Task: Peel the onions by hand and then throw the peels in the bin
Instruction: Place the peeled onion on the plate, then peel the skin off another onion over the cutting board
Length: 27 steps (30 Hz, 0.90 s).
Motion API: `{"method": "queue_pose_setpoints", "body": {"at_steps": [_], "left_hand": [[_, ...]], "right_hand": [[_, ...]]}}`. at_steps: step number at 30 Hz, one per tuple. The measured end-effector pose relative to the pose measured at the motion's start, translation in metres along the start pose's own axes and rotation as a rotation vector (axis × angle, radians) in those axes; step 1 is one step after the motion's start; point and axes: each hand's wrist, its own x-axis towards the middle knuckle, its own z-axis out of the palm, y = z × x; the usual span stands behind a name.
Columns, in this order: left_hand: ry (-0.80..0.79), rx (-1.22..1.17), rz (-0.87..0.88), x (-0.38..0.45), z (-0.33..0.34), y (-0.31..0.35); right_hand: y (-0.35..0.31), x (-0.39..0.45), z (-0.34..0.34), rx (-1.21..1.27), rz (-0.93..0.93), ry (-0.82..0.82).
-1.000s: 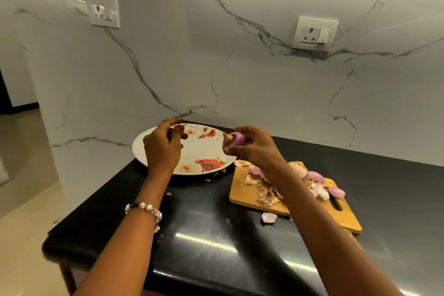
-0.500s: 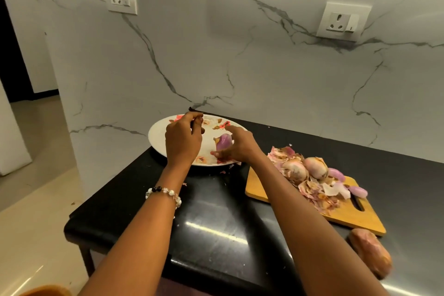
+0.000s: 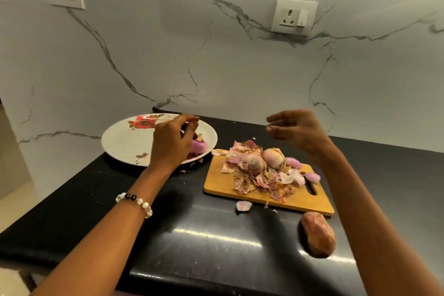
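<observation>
Peeled onion (image 3: 199, 146) down on plate (image 3: 120, 142); left hand (image 3: 171, 143) curled, grip unclear; right hand (image 3: 296, 131) loose, empty. Next: unpeeled onions (image 3: 253, 163) on board (image 3: 216, 184).

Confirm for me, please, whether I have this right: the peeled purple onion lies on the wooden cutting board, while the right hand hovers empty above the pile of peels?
Not quite. The head view shows the peeled purple onion lying on the white plate, beside the left hand, not on the wooden cutting board. The rest holds: the right hand hovers empty above the pile of peels.
</observation>
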Motion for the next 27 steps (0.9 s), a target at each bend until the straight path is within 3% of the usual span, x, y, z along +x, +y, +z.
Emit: {"method": "queue_pose_setpoints", "body": {"at_steps": [5,9,17,27], "left_hand": [[-0.329,-0.067,0.104,0.017,0.047,0.052],[-0.541,-0.088,0.182,0.020,0.090,0.078],[-0.621,0.224,0.309,0.001,0.118,0.066],[-0.765,0.134,0.161,0.003,0.120,0.059]], "right_hand": [[0.050,-0.003,-0.026,-0.194,0.125,-0.181],[0.070,-0.001,-0.027,-0.290,0.102,-0.285],[0.089,0.003,-0.018,-0.438,0.060,-0.277],[0.089,0.001,-0.013,-0.347,-0.091,-0.092]]}}
